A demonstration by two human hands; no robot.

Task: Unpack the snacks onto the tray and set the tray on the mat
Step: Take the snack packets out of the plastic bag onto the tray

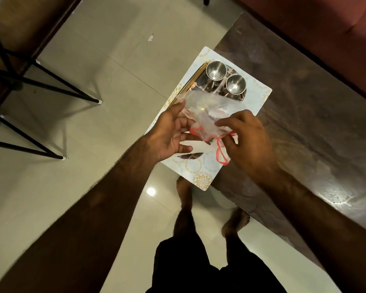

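Both hands hold clear plastic bag [207, 115] above tray [193, 84]. Left hand [171, 134] open-fingered, thumb pinching bag edge; right hand [244, 136] gripping bag near red handles. Contents blurred, perhaps snacks. Tray with two steel cups [216, 69] sits on mat [201, 176] at desk [304, 123] edge.

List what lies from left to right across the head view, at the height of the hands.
Black metal legs → left hand → clear plastic bag → right hand → bare dark table top.
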